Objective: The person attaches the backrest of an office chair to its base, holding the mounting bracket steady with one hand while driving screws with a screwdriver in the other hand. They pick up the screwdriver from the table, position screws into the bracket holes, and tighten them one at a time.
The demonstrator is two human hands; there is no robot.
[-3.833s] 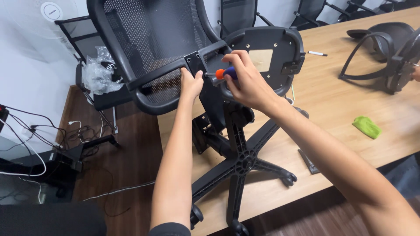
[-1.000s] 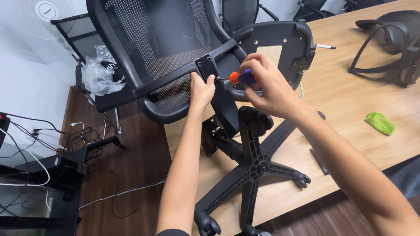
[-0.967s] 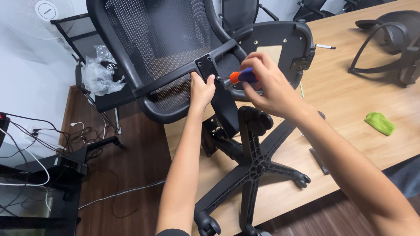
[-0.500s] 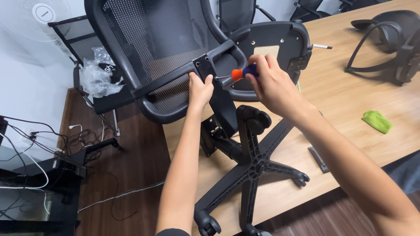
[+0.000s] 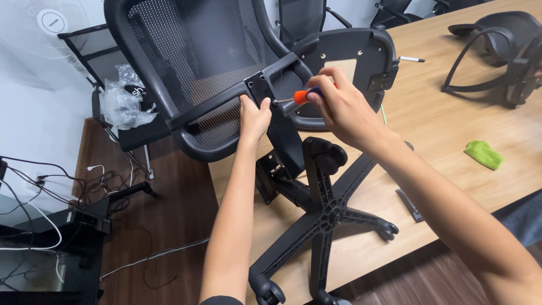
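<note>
— What have your hands got right now?

— My right hand [image 5: 341, 107] is closed around a screwdriver [image 5: 299, 97] with an orange and blue handle; the metal tip points left at the black bracket [image 5: 261, 89] where the mesh backrest [image 5: 197, 62] joins the seat post. My left hand [image 5: 254, 116] is pressed against that same bracket from below, fingers curled up over its edge, thumb on the plate, gripping it

— And where's the chair?

— It lies on its side on the wooden table [image 5: 440, 118], at the near left corner. The backrest hangs out past the table edge over the dark floor, the underside of the seat [image 5: 350, 56] faces me, and the five-star base [image 5: 327, 214] with its castors sticks out toward me, partly over the edge

— Anything else around?

— A green cloth [image 5: 484, 154] sits on the table to my right, well apart from the chair. Another chair part with curved black arms [image 5: 497, 51] lies at the far right. A small dark metal piece [image 5: 409, 204] rests on the table just beside the base. To my left, a white fan [image 5: 51, 28], crumpled clear plastic [image 5: 121, 99] on a black rack, and cables [image 5: 51, 186] on the floor
</note>
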